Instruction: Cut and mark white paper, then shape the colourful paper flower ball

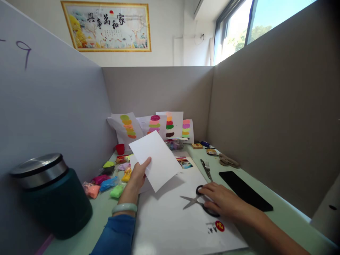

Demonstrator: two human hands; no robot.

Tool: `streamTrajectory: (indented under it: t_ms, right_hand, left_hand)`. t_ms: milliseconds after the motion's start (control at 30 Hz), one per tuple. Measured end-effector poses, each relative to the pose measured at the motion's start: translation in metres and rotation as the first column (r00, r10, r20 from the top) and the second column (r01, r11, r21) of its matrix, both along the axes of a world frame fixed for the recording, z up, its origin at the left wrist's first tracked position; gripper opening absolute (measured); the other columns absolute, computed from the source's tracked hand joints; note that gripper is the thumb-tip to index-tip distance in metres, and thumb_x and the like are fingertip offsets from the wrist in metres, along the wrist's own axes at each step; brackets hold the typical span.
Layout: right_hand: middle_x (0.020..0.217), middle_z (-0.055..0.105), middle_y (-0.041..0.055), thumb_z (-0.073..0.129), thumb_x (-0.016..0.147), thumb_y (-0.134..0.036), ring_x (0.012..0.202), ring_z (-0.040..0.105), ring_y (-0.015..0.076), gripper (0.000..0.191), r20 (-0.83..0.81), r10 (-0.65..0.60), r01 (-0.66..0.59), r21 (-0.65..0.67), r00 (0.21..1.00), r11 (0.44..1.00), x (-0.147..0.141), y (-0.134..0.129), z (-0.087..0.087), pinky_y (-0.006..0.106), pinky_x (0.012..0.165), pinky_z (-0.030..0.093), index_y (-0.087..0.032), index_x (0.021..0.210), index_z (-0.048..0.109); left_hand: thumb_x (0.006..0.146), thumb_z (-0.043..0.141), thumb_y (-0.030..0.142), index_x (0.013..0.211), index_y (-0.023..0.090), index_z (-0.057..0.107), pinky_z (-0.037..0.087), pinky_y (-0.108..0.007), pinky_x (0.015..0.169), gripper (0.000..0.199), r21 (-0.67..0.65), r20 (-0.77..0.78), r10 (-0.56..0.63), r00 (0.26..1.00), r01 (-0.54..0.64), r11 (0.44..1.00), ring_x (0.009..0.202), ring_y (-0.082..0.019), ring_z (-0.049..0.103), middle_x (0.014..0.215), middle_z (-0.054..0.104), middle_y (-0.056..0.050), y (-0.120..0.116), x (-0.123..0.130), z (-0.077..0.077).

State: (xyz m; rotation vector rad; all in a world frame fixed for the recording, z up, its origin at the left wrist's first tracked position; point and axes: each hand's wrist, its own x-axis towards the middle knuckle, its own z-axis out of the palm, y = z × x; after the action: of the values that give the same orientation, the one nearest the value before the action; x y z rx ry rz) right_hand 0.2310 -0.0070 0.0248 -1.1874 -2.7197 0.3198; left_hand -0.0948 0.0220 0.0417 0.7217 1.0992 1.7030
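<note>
My left hand (136, 176) holds up a blank white sheet of paper (156, 159) by its lower left edge, tilted above the desk. My right hand (221, 200) lies flat on a pair of black-handled scissors (198, 201), fingers over the handles. The scissors lie open on a large white sheet (172, 223) spread over the green desk (281, 216). A pale bangle and a blue sleeve are on my left arm.
A dark metal-lidded jar (51, 194) stands at the near left. Coloured clay packets (106, 184) lie along the left wall. Papers with coloured blobs (155, 125) lean on the back partition. A black phone (244, 189) and tweezers (206, 169) lie to the right.
</note>
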Motion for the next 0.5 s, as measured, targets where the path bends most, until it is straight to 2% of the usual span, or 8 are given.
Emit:
streamTrajectory:
  t_ms: [167,267,367,433,500]
  right_hand:
    - [0.110,0.060,0.0089,0.055,0.082,-0.036,0.105,0.051,0.0278,0.038,-0.001,-0.011,0.011,-0.022,1.000,1.000,0.001,-0.017,-0.001,0.038,0.089,0.038,-0.028,0.119,0.058]
    - [0.112,0.057,0.0074,0.053,0.081,-0.027,0.101,0.054,0.0237,0.041,-0.032,0.027,-0.029,-0.089,0.999,0.996,-0.002,-0.023,0.002,0.033,0.086,0.040,-0.030,0.122,0.055]
    - [0.108,0.057,0.0070,0.049,0.079,-0.017,0.097,0.056,0.0216,0.044,-0.022,0.010,-0.012,-0.105,1.000,0.994,-0.004,-0.027,0.000,0.030,0.082,0.041,-0.030,0.120,0.055]
    - [0.104,0.057,0.0066,0.048,0.076,-0.012,0.094,0.057,0.0211,0.045,-0.011,-0.007,0.006,-0.088,1.000,0.996,-0.004,-0.027,-0.003,0.030,0.080,0.041,-0.030,0.116,0.057]
    - [0.098,0.059,0.0057,0.048,0.074,-0.012,0.089,0.057,0.0209,0.037,-0.024,-0.026,0.024,-0.069,0.999,0.997,-0.003,-0.025,-0.006,0.031,0.078,0.041,-0.027,0.106,0.060]
  left_hand:
    - [0.076,0.070,0.015,0.111,0.010,0.063,0.057,-0.028,0.071,0.036,0.023,0.013,0.010,1.000,-0.011,1.000,0.077,-0.019,0.069,0.106,0.069,-0.013,-0.004,-0.001,0.004]
    - [0.076,0.069,0.014,0.111,0.009,0.063,0.057,-0.028,0.074,0.036,0.054,0.027,0.015,1.000,-0.016,0.998,0.079,-0.019,0.069,0.106,0.069,-0.014,-0.004,-0.004,0.005]
    - [0.078,0.067,0.014,0.112,0.009,0.062,0.058,-0.029,0.074,0.034,0.082,0.041,0.011,0.999,-0.015,0.997,0.079,-0.019,0.069,0.107,0.069,-0.014,-0.003,-0.009,0.006]
    - [0.079,0.065,0.013,0.112,0.009,0.062,0.058,-0.030,0.074,0.033,0.085,0.052,0.011,0.999,-0.015,0.996,0.078,-0.020,0.070,0.107,0.069,-0.014,-0.003,-0.011,0.007]
    - [0.080,0.064,0.012,0.113,0.009,0.061,0.058,-0.031,0.074,0.033,0.087,0.065,0.015,0.998,-0.021,0.996,0.077,-0.020,0.070,0.106,0.069,-0.014,-0.004,-0.012,0.009]
